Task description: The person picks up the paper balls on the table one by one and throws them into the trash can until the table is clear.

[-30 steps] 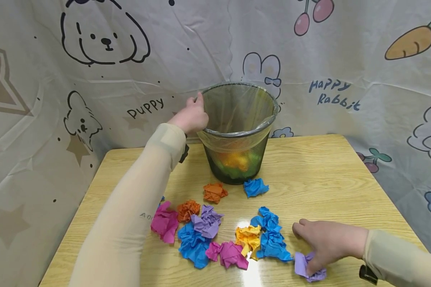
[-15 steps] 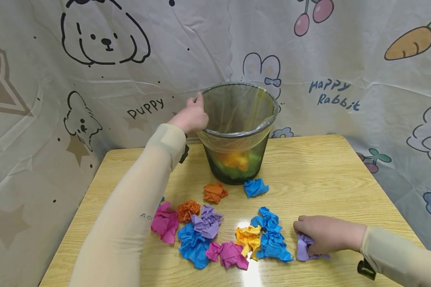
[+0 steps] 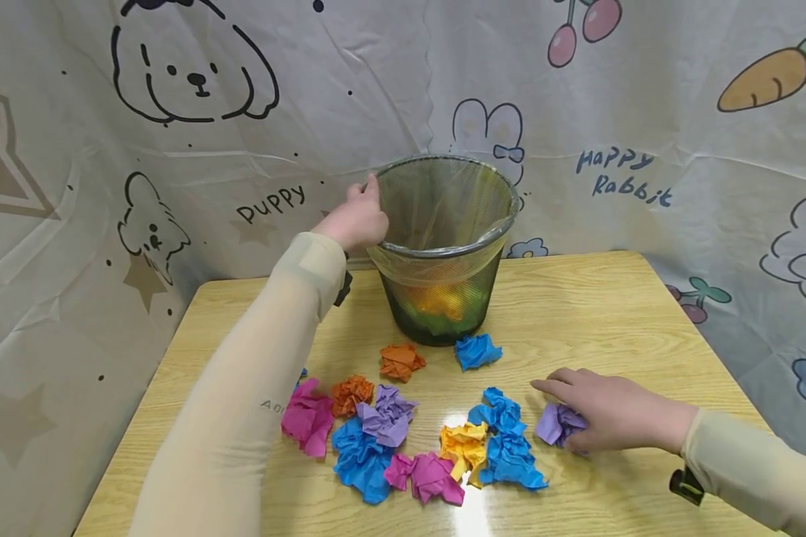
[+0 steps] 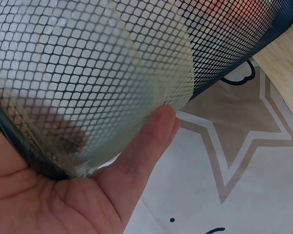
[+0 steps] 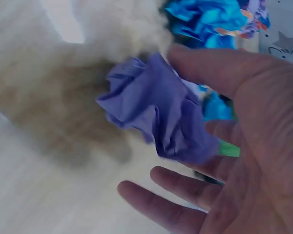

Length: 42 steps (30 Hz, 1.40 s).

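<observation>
My left hand (image 3: pixel 357 218) grips the left rim of a dark mesh wastebasket (image 3: pixel 443 283) lined with a clear bag. In the left wrist view its thumb (image 4: pixel 141 161) lies along the outside of the mesh, while the fingers reach inside, partly hidden by the bag. At the right of the table, my right hand (image 3: pixel 618 410) pinches a purple crumpled paper ball (image 3: pixel 559 425). The right wrist view has this purple paper (image 5: pixel 156 107) between thumb and forefinger, its shadow on the wood below, with the other fingers spread.
Blue paper balls (image 3: pixel 510 455), a yellow one (image 3: pixel 463 447) and a pink one (image 3: pixel 433 477) lie left of my right hand. Further left are more, including another purple ball (image 3: pixel 387 418). An orange ball (image 3: pixel 403 362) and a blue ball (image 3: pixel 478 351) sit before the basket. A printed curtain (image 3: pixel 376 74) hangs behind.
My right hand has taken hold of the purple paper ball and moved it up from the table's near side, slightly left and away from me. The left hand stays at the basket rim.
</observation>
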Available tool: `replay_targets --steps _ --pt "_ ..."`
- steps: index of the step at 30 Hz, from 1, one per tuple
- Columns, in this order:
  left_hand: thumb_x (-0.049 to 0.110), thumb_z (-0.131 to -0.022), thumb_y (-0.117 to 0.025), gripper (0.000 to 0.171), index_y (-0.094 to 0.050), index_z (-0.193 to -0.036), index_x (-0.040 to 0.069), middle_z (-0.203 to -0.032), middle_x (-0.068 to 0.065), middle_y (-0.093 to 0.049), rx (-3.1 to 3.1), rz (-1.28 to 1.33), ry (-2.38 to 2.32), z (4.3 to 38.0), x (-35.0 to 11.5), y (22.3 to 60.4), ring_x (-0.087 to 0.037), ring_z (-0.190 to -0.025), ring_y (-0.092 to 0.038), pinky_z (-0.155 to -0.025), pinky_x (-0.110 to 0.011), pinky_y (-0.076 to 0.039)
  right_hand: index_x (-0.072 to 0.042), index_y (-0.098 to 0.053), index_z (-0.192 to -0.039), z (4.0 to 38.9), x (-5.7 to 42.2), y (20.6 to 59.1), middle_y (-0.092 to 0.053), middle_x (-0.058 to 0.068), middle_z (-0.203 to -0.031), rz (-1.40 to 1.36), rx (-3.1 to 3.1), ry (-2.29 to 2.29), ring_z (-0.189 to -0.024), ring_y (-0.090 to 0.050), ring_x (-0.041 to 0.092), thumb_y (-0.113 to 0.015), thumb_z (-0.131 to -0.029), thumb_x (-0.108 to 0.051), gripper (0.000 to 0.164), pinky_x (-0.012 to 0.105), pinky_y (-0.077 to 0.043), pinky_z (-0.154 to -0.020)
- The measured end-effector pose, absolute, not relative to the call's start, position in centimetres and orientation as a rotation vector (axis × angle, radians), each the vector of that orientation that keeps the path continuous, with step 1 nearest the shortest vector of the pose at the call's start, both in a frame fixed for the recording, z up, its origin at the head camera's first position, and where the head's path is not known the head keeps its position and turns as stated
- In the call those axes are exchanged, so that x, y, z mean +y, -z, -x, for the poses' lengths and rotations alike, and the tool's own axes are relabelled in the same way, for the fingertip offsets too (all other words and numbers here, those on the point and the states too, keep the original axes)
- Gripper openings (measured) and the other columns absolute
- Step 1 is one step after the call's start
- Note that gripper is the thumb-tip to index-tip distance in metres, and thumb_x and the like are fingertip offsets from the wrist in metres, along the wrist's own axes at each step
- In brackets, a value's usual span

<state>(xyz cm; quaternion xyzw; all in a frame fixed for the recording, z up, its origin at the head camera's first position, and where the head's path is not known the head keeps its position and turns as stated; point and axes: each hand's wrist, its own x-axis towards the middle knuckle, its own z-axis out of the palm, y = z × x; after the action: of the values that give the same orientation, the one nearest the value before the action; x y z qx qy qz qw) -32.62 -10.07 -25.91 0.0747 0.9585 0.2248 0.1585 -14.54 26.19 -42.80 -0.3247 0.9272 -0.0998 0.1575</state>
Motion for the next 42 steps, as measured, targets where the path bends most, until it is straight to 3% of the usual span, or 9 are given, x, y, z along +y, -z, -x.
replay_targets --steps 2,5,12,19,25,30,35,42 --pt "0.007 -0.099 -0.026 0.080 0.026 -0.158 0.014 -0.167 -0.020 0.018 2.744 -0.214 -0.642 32.6 -10.1 25.9 -0.035 -0.105 -0.052 -0.084 -0.043 -0.044 -0.016 -0.048 -0.154 14.4 26.2 42.2 -0.051 0.015 -0.147 0.958 2.649 0.265 -0.127 -0.054 0.036 -0.086 -0.076 -0.029 0.088 0.052 -0.054 -0.084" --pt "0.007 -0.099 -0.026 0.080 0.026 -0.158 0.014 -0.167 -0.020 0.018 2.744 -0.212 -0.640 32.6 -10.1 25.9 -0.034 -0.099 -0.054 -0.082 -0.043 -0.044 -0.022 -0.045 -0.157 14.1 26.1 41.8 -0.043 0.016 -0.156 0.994 2.612 0.239 -0.132 -0.050 0.039 -0.087 -0.074 -0.021 0.094 0.048 -0.054 -0.081" --pt "0.006 -0.098 -0.028 0.081 0.026 -0.159 0.014 -0.167 -0.020 0.018 2.742 -0.210 -0.648 32.5 -10.0 25.8 -0.032 -0.093 -0.053 -0.080 -0.043 -0.045 -0.028 -0.050 -0.154 13.4 25.8 43.2 -0.045 0.016 -0.154 1.088 2.538 0.210 -0.130 -0.053 0.037 -0.077 -0.084 -0.005 0.078 0.048 -0.054 -0.089" --pt "0.005 -0.098 -0.027 0.081 0.025 -0.159 0.013 -0.167 -0.020 0.018 2.741 -0.215 -0.646 32.5 -10.0 25.8 -0.037 -0.123 -0.047 -0.092 -0.044 -0.044 -0.021 -0.063 -0.140 14.1 26.1 44.7 -0.058 0.010 -0.134 1.236 2.589 0.188 -0.110 -0.060 0.022 -0.080 -0.083 -0.007 0.061 0.041 -0.055 -0.086" --pt "0.006 -0.099 -0.026 0.080 0.026 -0.159 0.012 -0.167 -0.021 0.018 2.743 -0.222 -0.640 32.6 -10.1 25.8 -0.038 -0.131 -0.043 -0.100 -0.045 -0.041 -0.018 -0.065 -0.136 14.9 26.4 45.0 -0.059 0.006 -0.125 1.241 2.662 0.158 -0.095 -0.057 0.017 -0.082 -0.079 -0.006 0.060 0.038 -0.054 -0.077" --pt "0.006 -0.099 -0.026 0.079 0.026 -0.158 0.013 -0.167 -0.020 0.018 2.737 -0.213 -0.641 32.6 -10.1 25.8 -0.036 -0.114 -0.051 -0.089 -0.043 -0.044 -0.018 -0.067 -0.131 15.6 26.6 45.2 -0.059 0.010 -0.125 1.206 2.716 0.147 -0.094 -0.058 0.021 -0.084 -0.083 -0.009 0.052 0.040 -0.054 -0.075" --pt "0.006 -0.099 -0.026 0.079 0.027 -0.158 0.013 -0.167 -0.020 0.018 2.735 -0.212 -0.638 32.6 -10.0 25.8 -0.033 -0.098 -0.053 -0.079 -0.041 -0.044 -0.020 -0.070 -0.111 16.5 26.8 45.5 -0.058 -0.002 -0.105 1.220 2.760 0.247 -0.084 -0.052 0.011 -0.079 -0.087 -0.002 0.031 0.034 -0.050 -0.071" --pt "0.007 -0.100 -0.025 0.078 0.027 -0.158 0.014 -0.167 -0.020 0.019 2.738 -0.213 -0.639 32.7 -10.0 25.9 -0.030 -0.090 -0.052 -0.076 -0.041 -0.044 -0.021 -0.069 -0.097 17.3 26.5 44.7 -0.053 -0.009 -0.092 1.254 2.761 0.294 -0.077 -0.045 0.005 -0.076 -0.090 -0.002 0.022 0.028 -0.045 -0.067"
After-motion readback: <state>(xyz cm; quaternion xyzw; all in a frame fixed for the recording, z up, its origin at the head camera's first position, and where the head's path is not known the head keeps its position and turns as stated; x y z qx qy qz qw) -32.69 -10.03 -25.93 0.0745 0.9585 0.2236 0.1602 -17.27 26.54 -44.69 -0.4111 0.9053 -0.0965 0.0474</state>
